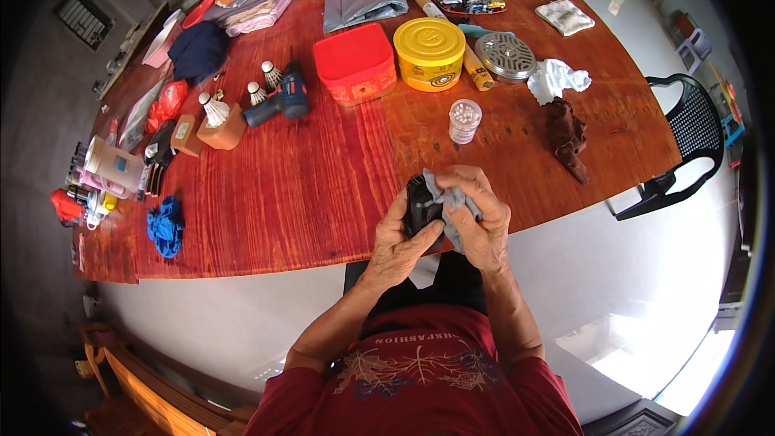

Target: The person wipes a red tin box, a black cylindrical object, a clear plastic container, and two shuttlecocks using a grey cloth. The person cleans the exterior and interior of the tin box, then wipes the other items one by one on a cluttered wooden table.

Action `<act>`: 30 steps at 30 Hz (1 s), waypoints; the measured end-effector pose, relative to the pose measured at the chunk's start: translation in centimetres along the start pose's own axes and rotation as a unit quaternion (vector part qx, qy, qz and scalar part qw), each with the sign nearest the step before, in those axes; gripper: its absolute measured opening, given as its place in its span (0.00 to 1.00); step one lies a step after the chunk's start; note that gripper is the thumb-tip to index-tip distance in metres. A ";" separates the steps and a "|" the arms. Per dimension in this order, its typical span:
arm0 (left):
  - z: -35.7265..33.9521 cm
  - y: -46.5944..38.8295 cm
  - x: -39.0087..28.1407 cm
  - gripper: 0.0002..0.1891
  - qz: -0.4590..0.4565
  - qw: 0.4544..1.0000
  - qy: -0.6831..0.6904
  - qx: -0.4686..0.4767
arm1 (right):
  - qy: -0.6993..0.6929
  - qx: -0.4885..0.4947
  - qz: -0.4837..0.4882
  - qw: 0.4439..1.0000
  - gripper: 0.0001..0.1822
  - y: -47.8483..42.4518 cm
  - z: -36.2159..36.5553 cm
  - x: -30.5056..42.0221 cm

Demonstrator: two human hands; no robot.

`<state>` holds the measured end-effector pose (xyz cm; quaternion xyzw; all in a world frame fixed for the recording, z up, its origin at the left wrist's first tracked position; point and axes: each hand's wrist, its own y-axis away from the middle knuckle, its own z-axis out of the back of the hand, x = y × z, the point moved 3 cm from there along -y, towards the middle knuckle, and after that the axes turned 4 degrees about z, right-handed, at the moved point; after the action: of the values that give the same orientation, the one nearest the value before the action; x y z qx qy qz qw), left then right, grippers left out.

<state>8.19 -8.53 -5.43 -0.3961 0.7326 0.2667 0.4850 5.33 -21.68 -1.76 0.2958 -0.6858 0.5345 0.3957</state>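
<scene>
Just above the near edge of the wooden table (290,206), my left hand (399,242) grips a black plastic object (419,206), perhaps a battery pack; its exact kind is unclear. My right hand (481,218) holds a grey cloth (454,203) against the black object's right side. Beyond the hands stands a clear tub of cotton swabs (465,121). A brown cloth (566,139) lies crumpled to the right. Further left, a blue and black cordless drill (284,97) rests on the table beside several shuttlecocks (215,110).
A red plastic box (354,63), a yellow tub (430,54) and a round perforated metal tin (505,56) stand further back. A blue cloth (165,227) lies at the left. A black chair (690,139) stands past the table's right edge.
</scene>
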 end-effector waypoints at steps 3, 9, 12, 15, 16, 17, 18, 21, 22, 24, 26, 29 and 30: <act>0.7 0.4 -1.0 0.34 -0.038 0.995 -0.096 0.006 | 0.151 0.082 0.116 0.978 0.19 0.0 -0.2 2.7; 0.1 0.8 -3.0 0.29 -0.153 0.946 -0.286 0.011 | 0.214 0.055 0.150 0.964 0.19 0.8 -0.8 3.8; -0.5 1.2 -3.4 0.29 -0.144 0.941 -0.306 -0.011 | 0.166 0.013 0.080 0.983 0.10 0.6 -0.6 3.2; -0.3 1.3 -3.3 0.29 -0.140 0.943 -0.303 -0.011 | 0.080 -0.036 -0.023 0.996 0.09 0.6 -0.4 1.6; -0.4 1.4 -3.2 0.29 -0.131 0.950 -0.284 -0.007 | 0.088 -0.043 -0.018 0.995 0.08 0.6 -0.4 1.5; -0.4 1.4 -3.2 0.29 -0.122 0.956 -0.266 -0.003 | 0.124 -0.041 0.016 0.991 0.09 0.6 -0.6 2.0; -0.4 1.3 -3.4 0.29 -0.138 0.949 -0.282 -0.007 | 0.159 -0.039 0.051 0.985 0.10 0.8 -0.9 2.8; -0.2 0.9 -3.9 0.30 -0.172 0.931 -0.322 -0.014 | 0.268 0.001 0.163 0.950 0.16 1.4 -1.9 3.9; -0.2 0.9 -4.0 0.30 -0.175 0.928 -0.328 -0.015 | 0.267 0.002 0.185 0.946 0.15 1.6 -2.2 3.9; 0.1 1.1 -4.1 0.30 -0.164 0.933 -0.320 -0.001 | 0.247 -0.012 0.172 0.954 0.14 1.6 -2.1 3.8; -0.1 1.2 -4.3 0.30 -0.127 0.956 -0.262 0.025 | 0.205 -0.042 0.099 0.973 0.12 1.5 -1.7 3.5; -0.3 1.4 -4.3 0.30 -0.091 0.973 -0.202 0.068 | 0.081 -0.055 -0.030 0.995 0.12 0.4 -1.4 1.9; -0.4 1.4 -4.3 0.29 -0.069 0.980 -0.180 0.057 | 0.088 -0.045 -0.038 0.994 0.14 0.2 -1.4 2.0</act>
<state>7.75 -6.72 -1.32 -0.3635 0.6180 0.2575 0.6478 4.49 -20.22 0.05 0.2553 -0.6599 0.5118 0.4872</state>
